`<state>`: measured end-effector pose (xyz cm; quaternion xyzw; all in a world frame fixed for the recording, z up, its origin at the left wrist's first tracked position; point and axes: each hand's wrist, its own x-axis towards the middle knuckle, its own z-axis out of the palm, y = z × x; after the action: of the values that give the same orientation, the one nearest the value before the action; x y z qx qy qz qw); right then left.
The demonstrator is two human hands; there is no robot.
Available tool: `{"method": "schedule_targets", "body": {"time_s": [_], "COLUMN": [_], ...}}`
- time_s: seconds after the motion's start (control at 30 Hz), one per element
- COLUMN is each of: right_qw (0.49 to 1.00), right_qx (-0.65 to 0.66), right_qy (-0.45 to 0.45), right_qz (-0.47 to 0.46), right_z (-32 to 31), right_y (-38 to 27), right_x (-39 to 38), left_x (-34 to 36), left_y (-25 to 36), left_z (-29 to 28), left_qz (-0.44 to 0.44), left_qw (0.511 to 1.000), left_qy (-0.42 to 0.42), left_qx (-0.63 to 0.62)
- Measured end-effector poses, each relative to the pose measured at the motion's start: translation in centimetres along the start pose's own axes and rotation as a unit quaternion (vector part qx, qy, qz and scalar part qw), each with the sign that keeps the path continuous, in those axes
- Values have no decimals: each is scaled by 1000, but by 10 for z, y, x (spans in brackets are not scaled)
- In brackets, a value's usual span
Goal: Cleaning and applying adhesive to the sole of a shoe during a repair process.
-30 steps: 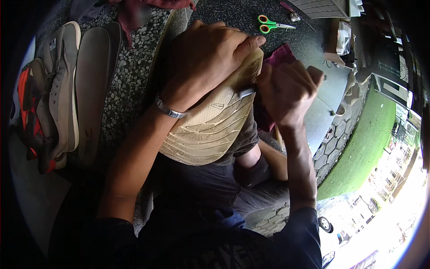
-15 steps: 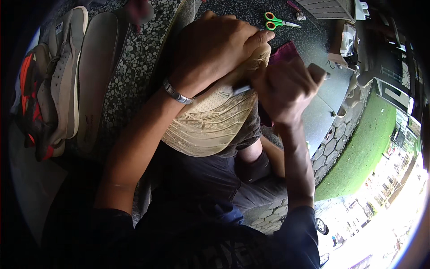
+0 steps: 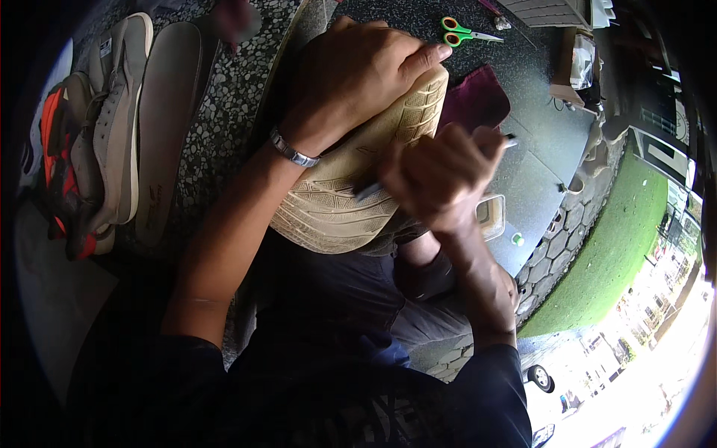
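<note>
Head view: the left hand presses down over the toe end of a beige shoe turned sole up on the person's lap, fingers wrapped over its edge. The right hand is clenched around a thin tool, whose tip touches the ribbed sole. A maroon cloth lies just beyond the shoe. Scissors with green and orange handles lie on the dark floor beyond. Grey and orange sneakers sit well apart at left.
</note>
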<state>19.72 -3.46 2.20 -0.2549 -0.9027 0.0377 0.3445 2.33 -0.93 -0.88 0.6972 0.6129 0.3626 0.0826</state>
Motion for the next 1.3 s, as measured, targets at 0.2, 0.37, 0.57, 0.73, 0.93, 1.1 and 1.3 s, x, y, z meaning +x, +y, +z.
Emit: {"method": "schedule_targets", "body": {"time_s": [0.2,0.37,0.57,0.73,0.93,1.1,1.3], "right_qw": [999,997,997,998,821,866,837], "right_qx": [-21,-10,6,7,-3,-203,46], "right_qy": [1,-36,-33,-13,-96,-97,93], "right_qz": [35,73,76,56,562,446,537], "right_z": [-4,-12,-19,-18,30,80,50], "right_y": [6,32,26,14,129,105,91], "right_x": [-8,-20,-41,-49,-103,-121,-87], "left_x": [3,2,2,0,6,9,6], "left_y": [-2,-5,0,-3,-2,2,-1], "left_z": [-2,3,-1,-1,-9,-10,-11], "left_qz": [15,4,-16,-2,-9,-38,-64], "left_qw": [1000,999,1000,999,995,990,988], "left_qy": [13,21,-8,2,-24,-27,-24], "left_qx": [-22,-40,-16,-53,-93,-132,-139]}}
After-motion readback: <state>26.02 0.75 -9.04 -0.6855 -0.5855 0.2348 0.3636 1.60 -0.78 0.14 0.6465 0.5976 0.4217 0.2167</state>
